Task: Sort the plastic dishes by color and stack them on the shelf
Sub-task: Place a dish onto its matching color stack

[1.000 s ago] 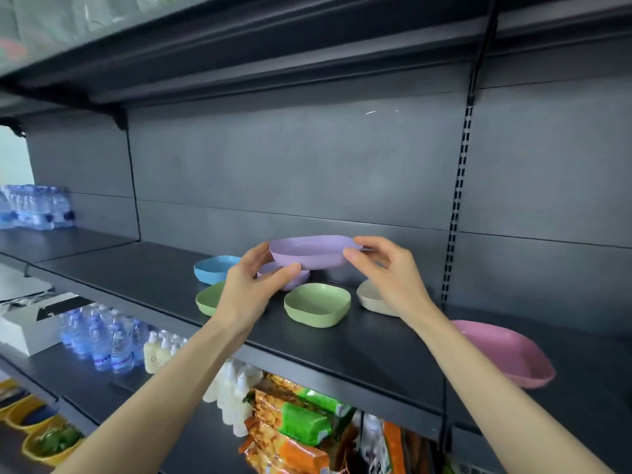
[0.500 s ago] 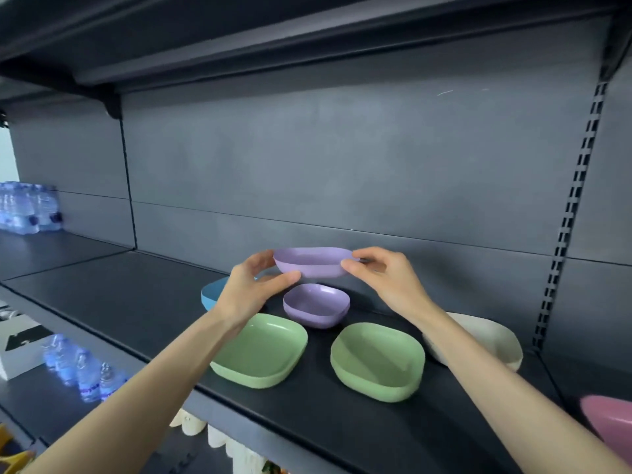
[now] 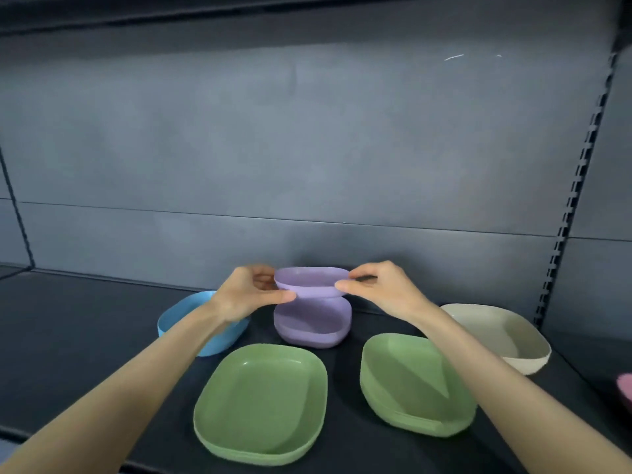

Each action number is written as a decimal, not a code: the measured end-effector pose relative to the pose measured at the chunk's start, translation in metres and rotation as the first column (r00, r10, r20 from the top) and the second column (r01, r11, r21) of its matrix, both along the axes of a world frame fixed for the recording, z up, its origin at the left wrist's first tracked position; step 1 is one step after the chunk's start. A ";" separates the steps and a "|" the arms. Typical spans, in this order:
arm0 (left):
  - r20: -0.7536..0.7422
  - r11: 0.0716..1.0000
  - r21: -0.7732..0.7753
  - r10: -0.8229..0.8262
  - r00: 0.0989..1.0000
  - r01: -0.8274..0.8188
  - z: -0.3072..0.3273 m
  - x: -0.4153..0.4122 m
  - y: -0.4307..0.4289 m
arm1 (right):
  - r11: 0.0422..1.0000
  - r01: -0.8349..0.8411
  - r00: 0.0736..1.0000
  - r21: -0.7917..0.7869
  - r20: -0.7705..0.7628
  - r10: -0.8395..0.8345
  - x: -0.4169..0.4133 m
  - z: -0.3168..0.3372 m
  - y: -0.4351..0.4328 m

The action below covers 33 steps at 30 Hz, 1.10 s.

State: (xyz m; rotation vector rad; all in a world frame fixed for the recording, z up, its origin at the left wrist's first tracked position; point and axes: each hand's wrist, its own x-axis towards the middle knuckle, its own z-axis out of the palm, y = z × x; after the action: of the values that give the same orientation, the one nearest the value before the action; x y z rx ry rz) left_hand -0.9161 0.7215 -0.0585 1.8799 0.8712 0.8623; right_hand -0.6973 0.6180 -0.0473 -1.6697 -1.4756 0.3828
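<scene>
A pink dish [image 3: 626,388] is cut off at the right edge, and the left hand [image 3: 246,295] hides part of the blue dish [image 3: 178,319]. Since half a second ago the upper purple dish [image 3: 311,283] has sunk. It is level, rim up, long axis left-right, just above the lower purple dish [image 3: 313,325] on the shelf [image 3: 85,319]. The fingers of the left hand and right hand [image 3: 383,292] pinch its ends.

My left hand [image 3: 246,295] and right hand [image 3: 386,292] pinch the upper purple dish [image 3: 309,282] by opposite rims, directly over the lower purple dish [image 3: 313,326] on the shelf [image 3: 85,319]. A blue dish [image 3: 181,319], green plate [image 3: 260,398], green stack [image 3: 410,381] and cream dish [image 3: 496,333] sit around it.
</scene>
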 end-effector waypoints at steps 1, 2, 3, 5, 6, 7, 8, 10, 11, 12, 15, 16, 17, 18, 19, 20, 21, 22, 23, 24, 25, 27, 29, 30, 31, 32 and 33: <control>-0.026 1.000 -0.001 -0.027 0.999 0.027 0.000 -0.001 0.008 | 1.000 0.017 1.000 -0.020 0.022 -0.017 -0.002 -0.001 0.002; -0.053 0.998 -0.003 -0.057 0.997 0.057 -0.001 -0.002 0.015 | 0.998 0.036 0.999 -0.042 0.042 -0.035 -0.004 -0.003 0.004; -0.082 0.996 -0.002 -0.084 0.993 0.084 -0.003 -0.003 0.021 | 0.996 0.058 0.997 -0.064 0.057 -0.054 -0.007 -0.005 0.005; -0.138 0.990 0.004 -0.138 0.981 0.140 -0.008 -0.003 0.031 | 0.990 0.094 0.993 -0.102 0.087 -0.085 -0.011 -0.011 0.006; -0.163 0.986 0.009 -0.163 0.973 0.166 -0.011 -0.002 0.036 | 0.988 0.103 0.990 -0.116 0.105 -0.091 -0.012 -0.013 0.006; -0.185 0.981 0.012 -0.189 0.964 0.194 -0.014 -0.002 0.040 | 0.986 0.109 0.989 -0.126 0.117 -0.095 -0.014 -0.016 0.005; -0.204 0.976 0.013 -0.212 0.956 0.219 -0.017 -0.001 0.045 | 0.984 0.119 0.987 -0.136 0.119 -0.103 -0.016 -0.019 0.005; -0.234 0.968 0.007 -0.242 0.942 0.251 -0.021 0.000 0.054 | 0.977 0.145 0.985 -0.159 0.119 -0.127 -0.019 -0.023 0.006; -0.248 0.965 0.006 -0.251 0.936 0.260 -0.023 0.000 0.057 | 0.973 0.154 0.983 -0.169 0.128 -0.134 -0.021 -0.024 0.006; -0.262 0.964 0.002 -0.256 0.930 0.266 -0.023 0.001 0.060 | 0.971 0.162 0.980 -0.175 0.140 -0.138 -0.023 -0.025 0.007; -0.311 0.961 0.011 -0.261 0.914 0.278 -0.023 -0.001 0.064 | 0.964 0.192 0.973 -0.183 0.164 -0.163 -0.026 -0.025 0.009; -0.326 0.959 0.026 -0.257 0.910 0.281 -0.025 -0.001 0.066 | 0.962 0.197 0.970 -0.188 0.182 -0.163 -0.027 -0.025 0.009; -0.340 0.958 0.045 -0.251 0.906 0.282 -0.028 -0.001 0.069 | 0.961 0.196 0.967 -0.194 0.202 -0.157 -0.027 -0.026 0.010; -0.358 0.957 0.063 -0.242 0.902 0.282 -0.030 -0.001 0.071 | 0.960 0.194 0.964 -0.200 0.221 -0.149 -0.027 -0.027 0.010; -0.376 0.956 0.078 -0.236 0.896 0.284 -0.031 -0.001 0.071 | 0.959 0.194 0.961 -0.205 0.237 -0.144 -0.027 -0.028 0.010; -0.394 0.954 0.085 -0.234 0.889 0.288 -0.031 -0.001 0.072 | 0.957 0.198 0.958 -0.212 0.250 -0.143 -0.027 -0.028 0.009; -0.411 0.952 0.091 -0.232 0.881 0.293 -0.031 -0.001 0.071 | 0.954 0.205 0.954 -0.219 0.261 -0.145 -0.028 -0.028 0.009; -0.433 0.949 0.102 -0.228 0.872 0.299 -0.030 -0.001 0.070 | 0.950 0.211 0.951 -0.229 0.273 -0.145 -0.029 -0.028 0.008; -0.454 0.946 0.111 -0.225 0.862 0.306 -0.030 -0.001 0.070 | 0.948 0.213 0.948 -0.237 0.285 -0.142 -0.029 -0.028 0.007; -0.476 0.943 0.121 -0.220 0.852 0.311 -0.030 0.000 0.071 | 0.948 0.211 0.945 -0.238 0.298 -0.135 -0.029 -0.028 0.007; -0.496 0.940 0.130 -0.215 0.841 0.317 -0.031 0.001 0.071 | 0.948 0.210 0.942 -0.237 0.310 -0.131 -0.028 -0.029 0.006; -0.524 0.934 0.129 -0.220 0.823 0.332 -0.034 0.001 0.074 | 0.948 0.213 0.934 -0.237 0.335 -0.127 -0.027 -0.031 0.007; -0.557 0.929 0.130 -0.221 0.801 0.347 -0.033 0.002 0.075 | 0.945 0.220 0.929 -0.243 0.349 -0.127 -0.026 -0.033 0.007; -0.584 0.925 0.131 -0.218 0.782 0.356 -0.031 0.002 0.073 | 0.943 0.226 0.926 -0.246 0.356 -0.130 -0.026 -0.033 0.007; -0.617 0.923 0.136 -0.204 0.760 0.359 -0.028 0.001 0.068 | 0.940 0.236 0.921 -0.245 0.364 -0.136 -0.027 -0.033 0.006; -0.650 0.924 0.147 -0.178 0.739 0.352 -0.024 0.001 0.064 | 0.938 0.244 0.918 -0.245 0.369 -0.142 -0.028 -0.032 0.006; -0.677 0.924 0.162 -0.151 0.720 0.346 -0.022 0.000 0.061 | 0.937 0.248 0.917 -0.246 0.371 -0.145 -0.030 -0.031 0.005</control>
State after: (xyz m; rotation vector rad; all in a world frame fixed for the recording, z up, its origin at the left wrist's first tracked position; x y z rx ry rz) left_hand -0.9157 0.7830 -0.0806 2.5506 0.8895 0.1228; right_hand -0.7268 0.6232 -0.0786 -2.1925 -1.5342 0.2011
